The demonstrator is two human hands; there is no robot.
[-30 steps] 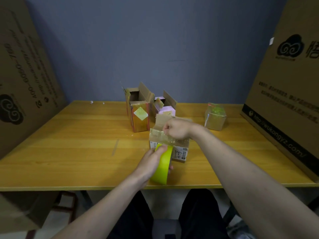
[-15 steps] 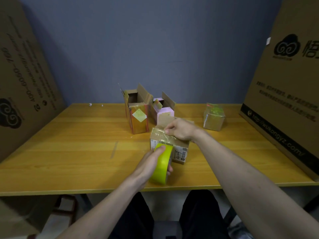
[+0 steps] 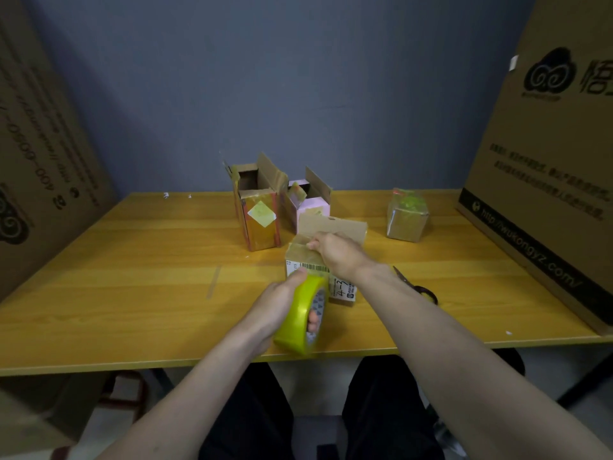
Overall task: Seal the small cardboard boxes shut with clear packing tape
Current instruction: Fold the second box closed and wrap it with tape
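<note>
Surface: wooden table [image 3: 132, 293] with a yellow-orange grain, set against a grey-blue wall [image 3: 298, 78].
Sides: large printed cartons are leaned at the left edge [image 3: 39, 177] and at the right edge [image 3: 547, 161].
Back edge: an open tall box [image 3: 258, 210], an open pink box [image 3: 310, 207] and a taped box [image 3: 407, 215] are seen.
Task box: small cardboard box [image 3: 341, 292] stands near the front edge, its rear flap raised.
Hidden: scissors [image 3: 418, 288] are partly covered by the right forearm; whether a tape strip runs from roll to box cannot be told.
Left hand [image 3: 272, 310]: wrapped around the yellow tape roll [image 3: 300, 322], thumb on top, fingers through the core.
Right hand [image 3: 338, 252]: fingers curled, pressed on the box top.
</note>
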